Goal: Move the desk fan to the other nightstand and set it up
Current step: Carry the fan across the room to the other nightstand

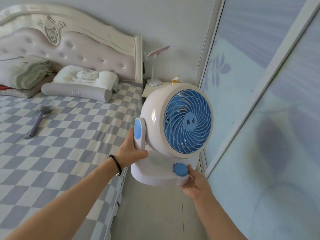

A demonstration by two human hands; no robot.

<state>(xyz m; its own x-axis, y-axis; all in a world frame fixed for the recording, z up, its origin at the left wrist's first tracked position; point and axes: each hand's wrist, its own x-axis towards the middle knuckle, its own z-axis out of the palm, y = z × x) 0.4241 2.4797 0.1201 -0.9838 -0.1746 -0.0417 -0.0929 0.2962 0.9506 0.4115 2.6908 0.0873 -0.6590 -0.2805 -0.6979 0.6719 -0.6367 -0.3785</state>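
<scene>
Both hands hold the desk fan [174,132] aloft: left hand [131,153] clasps its side arm, right hand [197,184] grips the base (beside the blue knob [180,169]).

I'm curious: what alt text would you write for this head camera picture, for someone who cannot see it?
Two hands carry a white and blue fan in the air beside a bed: the left hand grips its side arm, the right hand holds its base. Ahead stands a nightstand with a small lamp.
</scene>
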